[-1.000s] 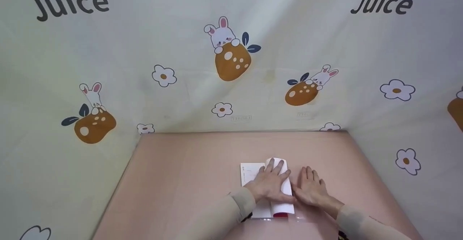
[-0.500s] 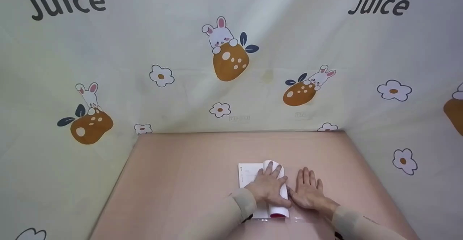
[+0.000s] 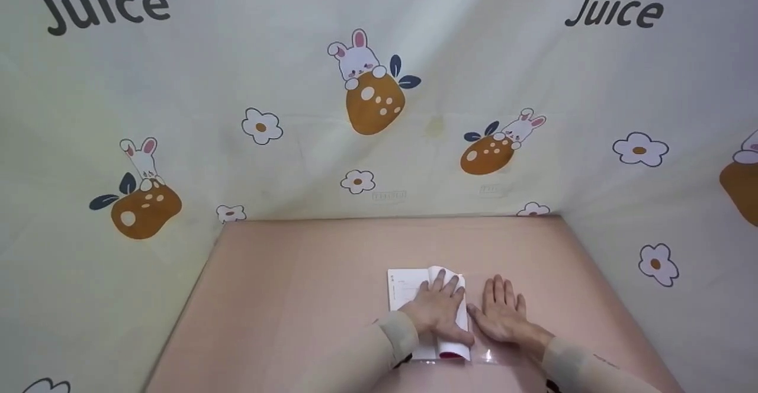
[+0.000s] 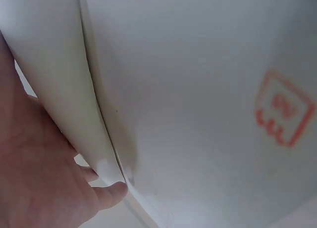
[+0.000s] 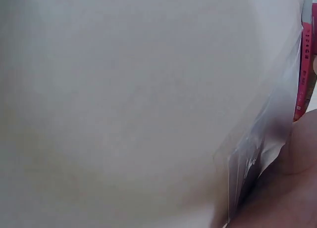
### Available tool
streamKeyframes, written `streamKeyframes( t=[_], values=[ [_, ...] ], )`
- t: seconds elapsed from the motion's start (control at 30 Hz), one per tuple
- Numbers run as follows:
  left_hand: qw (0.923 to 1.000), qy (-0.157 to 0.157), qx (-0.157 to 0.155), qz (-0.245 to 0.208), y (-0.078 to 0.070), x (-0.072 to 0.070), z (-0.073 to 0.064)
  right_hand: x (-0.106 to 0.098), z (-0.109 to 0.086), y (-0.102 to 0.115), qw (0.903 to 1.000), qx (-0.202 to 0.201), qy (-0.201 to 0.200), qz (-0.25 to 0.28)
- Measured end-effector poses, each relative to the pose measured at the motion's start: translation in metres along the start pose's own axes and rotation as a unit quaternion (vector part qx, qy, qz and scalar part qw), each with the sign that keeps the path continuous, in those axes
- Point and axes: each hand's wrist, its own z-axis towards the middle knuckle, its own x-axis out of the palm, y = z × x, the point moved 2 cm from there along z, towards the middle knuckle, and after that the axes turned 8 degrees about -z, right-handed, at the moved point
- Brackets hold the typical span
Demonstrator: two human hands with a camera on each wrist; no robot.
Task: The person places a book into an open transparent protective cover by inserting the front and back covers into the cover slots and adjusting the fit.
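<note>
In the head view a book [image 3: 402,286] lies open on the pink table. My left hand [image 3: 438,313] rests spread over its right part, pressing on a curled white page [image 3: 437,272], with red cover [image 3: 452,356] showing at the lower end. The left wrist view has my left thumb [image 4: 111,193] beside that bend and a red printed mark [image 4: 285,109] on the page. Just right of the book is my right hand [image 3: 503,316], fingers straight, palm turned up, lying at a clear plastic cover [image 5: 277,114]. Beyond that film runs the book's red edge [image 5: 305,65].
The pink tabletop [image 3: 296,298] stretches left of and behind the book. Pale cloth walls [image 3: 284,73] with rabbit, fruit and flower prints enclose the back and both sides. Clear film [image 3: 488,356] spreads over the table under my right hand.
My right hand has turned its palm further up. My left hand stays on the curled page, whose lower end now looks more rounded. The whole head view has shifted slightly.
</note>
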Motion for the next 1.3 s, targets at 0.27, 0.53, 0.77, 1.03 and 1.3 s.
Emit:
streamKeyframes(
  t=[0.27, 0.53, 0.77, 1.03, 1.3],
  values=[
    [0.9999, 0.005, -0.01, 0.001, -0.001, 0.005, 0.005, 0.01, 0.013, -0.022, 0.9978, -0.038, 0.013, 0.052],
    [0.9996, -0.009, -0.026, -0.005, -0.006, 0.011, 0.01, 0.022, 0.03, -0.044, 0.9973, -0.039, 0.036, 0.051],
    [0.9972, -0.045, -0.031, 0.051, -0.014, 0.018, 0.012, -0.01, 0.013, -0.027, 0.994, -0.045, 0.088, 0.048],
    [0.9983, -0.046, -0.029, 0.021, -0.013, 0.02, 0.011, -0.021, 0.003, -0.015, 0.994, -0.037, 0.098, 0.029],
    [0.996, -0.001, 0.018, -0.088, 0.007, 0.009, 0.006, -0.018, 0.004, -0.018, 0.9934, -0.038, 0.099, 0.046]
  ],
)
